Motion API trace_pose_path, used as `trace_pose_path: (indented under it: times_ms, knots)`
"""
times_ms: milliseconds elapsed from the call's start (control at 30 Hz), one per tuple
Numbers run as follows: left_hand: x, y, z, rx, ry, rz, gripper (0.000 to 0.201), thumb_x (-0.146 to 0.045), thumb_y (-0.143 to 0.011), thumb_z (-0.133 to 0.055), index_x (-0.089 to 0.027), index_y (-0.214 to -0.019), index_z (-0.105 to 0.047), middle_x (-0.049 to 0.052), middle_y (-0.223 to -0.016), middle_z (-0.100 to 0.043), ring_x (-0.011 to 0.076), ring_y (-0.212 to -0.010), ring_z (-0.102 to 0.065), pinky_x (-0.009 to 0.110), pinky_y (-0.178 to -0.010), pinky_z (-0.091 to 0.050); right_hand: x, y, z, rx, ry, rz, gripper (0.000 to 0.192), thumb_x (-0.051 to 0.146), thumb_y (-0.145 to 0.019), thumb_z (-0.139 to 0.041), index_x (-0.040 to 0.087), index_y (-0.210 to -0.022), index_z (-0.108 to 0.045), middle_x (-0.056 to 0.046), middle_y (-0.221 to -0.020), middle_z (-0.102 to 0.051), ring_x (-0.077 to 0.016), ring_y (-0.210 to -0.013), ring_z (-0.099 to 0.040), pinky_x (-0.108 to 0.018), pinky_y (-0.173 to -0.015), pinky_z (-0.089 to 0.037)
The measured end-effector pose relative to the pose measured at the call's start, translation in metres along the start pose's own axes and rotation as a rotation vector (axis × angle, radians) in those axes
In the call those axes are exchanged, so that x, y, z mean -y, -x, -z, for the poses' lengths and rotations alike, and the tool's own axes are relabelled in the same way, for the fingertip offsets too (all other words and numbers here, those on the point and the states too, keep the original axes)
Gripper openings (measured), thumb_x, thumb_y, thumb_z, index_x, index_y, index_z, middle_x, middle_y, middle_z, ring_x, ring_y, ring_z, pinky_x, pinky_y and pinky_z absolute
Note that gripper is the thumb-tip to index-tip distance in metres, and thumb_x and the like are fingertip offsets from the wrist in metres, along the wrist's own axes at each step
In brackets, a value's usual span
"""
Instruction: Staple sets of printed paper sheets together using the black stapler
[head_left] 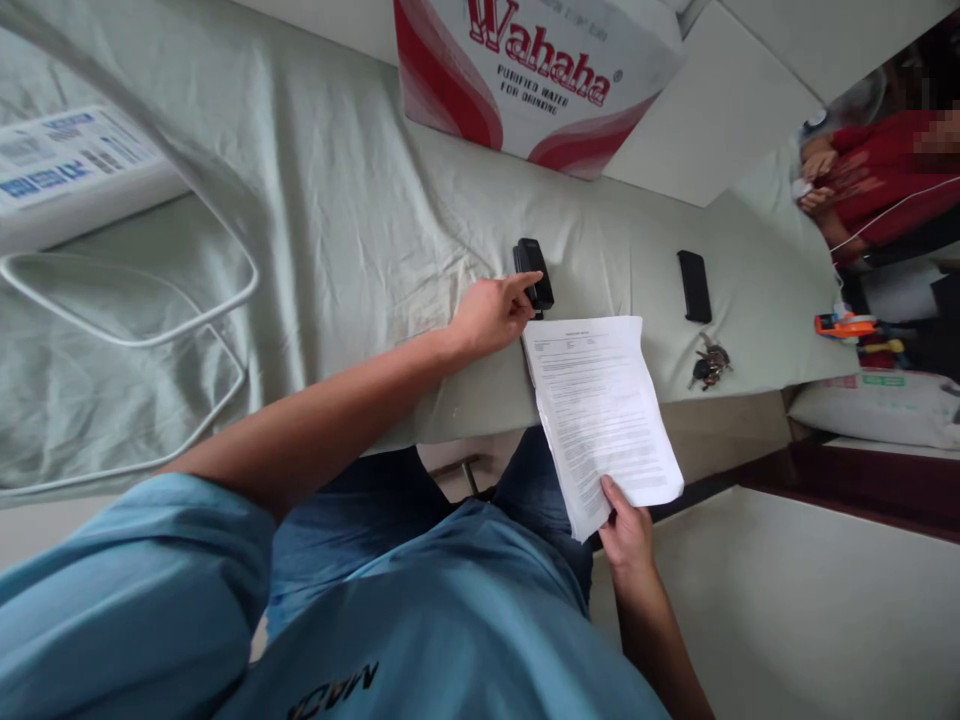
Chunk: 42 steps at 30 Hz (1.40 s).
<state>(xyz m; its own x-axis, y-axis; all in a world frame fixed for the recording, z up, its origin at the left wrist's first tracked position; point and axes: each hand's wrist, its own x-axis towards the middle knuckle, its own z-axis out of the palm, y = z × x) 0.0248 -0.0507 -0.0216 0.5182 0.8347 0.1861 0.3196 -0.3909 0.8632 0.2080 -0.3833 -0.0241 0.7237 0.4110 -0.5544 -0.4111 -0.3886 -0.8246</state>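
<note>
Seen from the head camera, a person in a light blue shirt and jeans stands at a counter [360,230] draped in pale green cloth, with work on a set of printed sheets apparently at an early point. The right hand [626,535] pinches the near corner of the stapled-looking papers [604,415], thumb on top and fingers curled beneath; whether the pages are in fact fastened cannot be told. The far half of the papers rests on the counter edge, the near half hangs out over the person's lap. The left hand [491,315] is stretched forward with the forefinger extended and the other fingers loosely folded, its tip touching or just short of a small black stapler-like device [532,272] that lies just beyond the top left corner of the papers; the hand has hold of nothing. By this showing the papers are in hand and brought to the counter, the black device is reached but not yet lifted, and anything to be done with it is still left. Beyond the right hand, a black phone [694,285] and a bunch of keys [709,365] lie on the cloth, well apart from the papers. Farther ahead of the left hand leans a Wahaha water carton [540,80]. At the far right another person in red [885,180] sits apart.
</note>
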Motion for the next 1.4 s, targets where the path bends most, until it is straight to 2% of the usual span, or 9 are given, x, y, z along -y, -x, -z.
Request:
trace_pose_path:
  times_ms: [100,167,267,367,533,800,1133,1267,1400]
  knots:
    - [0.003,-0.001,0.003,-0.004,0.114,0.005,0.061,-0.003,-0.079,-0.053,-0.008,-0.138,-0.070,0.008,-0.091,-0.083,0.0217,-0.083,-0.077,0.034,-0.089,-0.061,-0.003,0.000,0.007,0.002,0.024,-0.001,0.064,0.041,-0.065,-0.094,0.025,-0.125,-0.079,-0.008,-0.132,-0.078,-0.0337,-0.129,-0.070,-0.048,-0.106,-0.063]
    - [0.007,-0.003,0.006,-0.055,0.109,-0.001,0.056,-0.003,-0.079,-0.052,-0.011,-0.130,-0.074,0.008,-0.095,-0.082,0.0219,-0.086,-0.076,0.036,-0.089,-0.061,-0.004,0.000,0.009,-0.002,0.026,0.001,0.062,0.041,-0.065,-0.094,0.025,-0.124,-0.079,-0.008,-0.131,-0.079,-0.0332,-0.128,-0.071,-0.047,-0.106,-0.063]
    - [0.017,-0.009,0.009,-0.152,-0.013,-0.105,0.059,-0.003,-0.078,-0.052,-0.018,-0.130,-0.075,0.010,-0.126,-0.078,0.0271,-0.116,-0.072,0.045,-0.107,-0.056,-0.003,0.000,0.007,0.004,-0.012,0.003,0.063,0.038,-0.064,-0.096,0.026,-0.124,-0.079,-0.007,-0.131,-0.079,-0.0316,-0.127,-0.071,-0.045,-0.104,-0.064]
    - [0.031,-0.016,0.007,-0.160,-0.068,-0.272,0.063,-0.001,-0.078,-0.049,-0.024,-0.132,-0.074,0.005,-0.150,-0.068,0.0276,-0.144,-0.057,0.053,-0.123,-0.044,-0.002,-0.001,0.001,0.026,-0.039,0.006,0.061,0.036,-0.066,-0.095,0.026,-0.124,-0.079,-0.006,-0.132,-0.078,-0.0298,-0.125,-0.072,-0.043,-0.101,-0.065]
    - [0.046,-0.021,-0.002,-0.079,0.035,-0.470,0.060,0.001,-0.077,-0.045,-0.022,-0.121,-0.079,0.004,-0.139,-0.075,0.0251,-0.144,-0.060,0.053,-0.123,-0.046,0.000,-0.007,-0.003,0.011,-0.031,0.053,0.059,0.036,-0.066,-0.095,0.024,-0.123,-0.080,-0.006,-0.122,-0.082,-0.0282,-0.118,-0.075,-0.039,-0.093,-0.068]
    - [0.051,-0.022,-0.002,-0.080,0.071,-0.519,0.066,0.002,-0.070,-0.045,-0.020,-0.121,-0.080,0.007,-0.136,-0.076,0.0274,-0.140,-0.063,0.053,-0.118,-0.050,0.008,-0.013,-0.012,-0.009,0.032,0.091,0.067,0.042,-0.065,-0.092,0.027,-0.128,-0.077,-0.007,-0.125,-0.081,-0.0311,-0.123,-0.073,-0.044,-0.095,-0.067]
    - [0.053,-0.023,-0.006,-0.093,0.014,-0.527,0.058,0.001,-0.077,-0.047,-0.021,-0.118,-0.081,0.007,-0.134,-0.077,0.0260,-0.138,-0.065,0.049,-0.117,-0.052,-0.001,-0.013,-0.014,0.036,0.015,0.094,0.064,0.040,-0.071,-0.091,0.026,-0.131,-0.076,-0.007,-0.128,-0.080,-0.0287,-0.120,-0.075,-0.040,-0.092,-0.069]
    - [0.044,-0.017,-0.003,-0.036,-0.025,-0.436,0.057,0.001,-0.077,-0.048,-0.021,-0.116,-0.082,0.007,-0.135,-0.077,0.0297,-0.139,-0.064,0.053,-0.118,-0.048,-0.001,-0.011,-0.015,0.027,-0.037,0.041,0.062,0.038,-0.067,-0.094,0.026,-0.125,-0.078,-0.006,-0.123,-0.082,-0.0269,-0.115,-0.076,-0.038,-0.089,-0.069]
    - [0.030,-0.011,0.003,0.050,-0.099,-0.301,0.064,0.005,-0.076,-0.048,-0.024,-0.124,-0.079,0.003,-0.143,-0.072,0.0289,-0.146,-0.057,0.058,-0.128,-0.032,-0.001,-0.009,-0.021,0.060,-0.041,-0.003,0.057,0.037,-0.065,-0.094,0.027,-0.119,-0.079,-0.005,-0.118,-0.083,-0.0272,-0.110,-0.077,-0.041,-0.091,-0.068]
